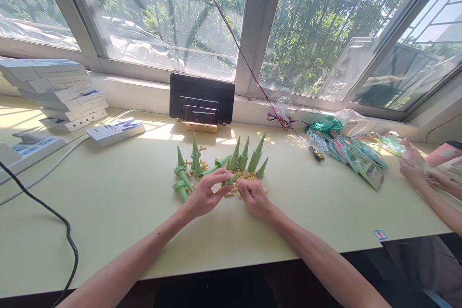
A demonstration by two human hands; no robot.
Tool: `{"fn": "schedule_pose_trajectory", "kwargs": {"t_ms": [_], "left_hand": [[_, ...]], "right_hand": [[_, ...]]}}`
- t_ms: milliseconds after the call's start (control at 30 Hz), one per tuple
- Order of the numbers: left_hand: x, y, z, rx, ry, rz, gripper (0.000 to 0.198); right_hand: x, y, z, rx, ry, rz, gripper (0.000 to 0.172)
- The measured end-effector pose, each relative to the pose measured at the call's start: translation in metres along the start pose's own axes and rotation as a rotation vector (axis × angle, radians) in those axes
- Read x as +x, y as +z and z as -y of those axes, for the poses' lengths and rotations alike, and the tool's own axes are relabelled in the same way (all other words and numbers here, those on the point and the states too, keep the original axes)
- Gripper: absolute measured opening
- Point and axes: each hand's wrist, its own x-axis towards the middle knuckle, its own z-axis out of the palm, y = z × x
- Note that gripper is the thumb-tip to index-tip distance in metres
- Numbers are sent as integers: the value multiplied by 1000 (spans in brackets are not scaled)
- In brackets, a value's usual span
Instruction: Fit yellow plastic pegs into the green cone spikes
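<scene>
My left hand (204, 194) pinches a small green cone-shaped spike (232, 180) between thumb and fingers, its tip angled toward the right. Close beside it, my right hand (254, 197) is closed, the fingertips meeting near the spike; whatever they grip is hidden. Under and behind both hands lies a scatter of small tan peg-like pieces (250, 177). Several green cones (256, 154) stand upright just beyond my right hand. More green spikes with collars (181, 170) stand or lie beyond my left hand, some tilted, with tan pieces among them.
A dark tablet (202, 96) and a phone (200, 114) lean on a stand at the back. White boxes (68, 91) and a power strip (39, 149) occupy the left. At right are a yellow-black tool (316, 154), bagged items (355, 156) and another person's hands (413, 166).
</scene>
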Motion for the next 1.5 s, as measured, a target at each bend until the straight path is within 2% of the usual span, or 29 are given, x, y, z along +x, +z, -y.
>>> {"fn": "schedule_pose_trajectory", "kwargs": {"t_ms": [233, 433, 833, 1267, 1500], "left_hand": [[-1, 2, 1, 58, 125, -44, 13], [-1, 4, -2, 89, 174, -69, 14], [-3, 5, 3, 273, 349, -54, 35], [-5, 10, 5, 315, 323, -88, 28], [-5, 11, 7, 322, 292, -111, 26]], "right_hand": [[-1, 0, -2, 131, 40, 21, 48], [-2, 1, -4, 216, 80, 24, 52], [-1, 1, -4, 260, 154, 0, 57], [0, -1, -3, 226, 169, -31, 57], [1, -3, 0, 189, 131, -35, 57]]}}
